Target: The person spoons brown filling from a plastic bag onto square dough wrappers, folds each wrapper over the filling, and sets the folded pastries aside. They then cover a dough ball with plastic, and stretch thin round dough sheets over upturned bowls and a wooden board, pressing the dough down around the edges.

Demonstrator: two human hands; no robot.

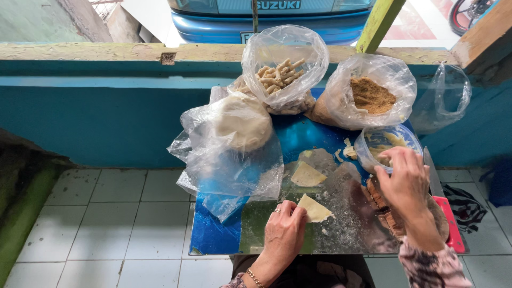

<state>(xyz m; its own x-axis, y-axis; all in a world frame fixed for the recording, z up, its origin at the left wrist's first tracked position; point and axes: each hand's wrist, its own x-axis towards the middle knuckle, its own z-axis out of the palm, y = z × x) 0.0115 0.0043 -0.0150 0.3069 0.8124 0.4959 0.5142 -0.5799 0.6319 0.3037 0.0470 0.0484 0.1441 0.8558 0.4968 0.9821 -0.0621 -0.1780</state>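
Note:
My left hand (284, 233) pinches a pale triangular dough wrapper (314, 209) lying on the blue board (213, 234). A second triangular wrapper (306, 175) lies a little farther up the board. My right hand (405, 178) hovers over the rim of a clear plastic bowl (373, 140) with yellowish filling, fingers curled down at it; whether it holds anything is hidden. Behind stand a bag of small rolled pieces (281, 72), a bag of brown crumbs (372, 96) and a bag of pale dough (241, 122).
A knife with a red handle (448, 213) lies at the board's right edge beside a round wooden block (389, 218). A teal wall (106, 106) with a ledge runs behind; a blue car (266, 21) is parked beyond. White floor tiles (106, 224) lie left.

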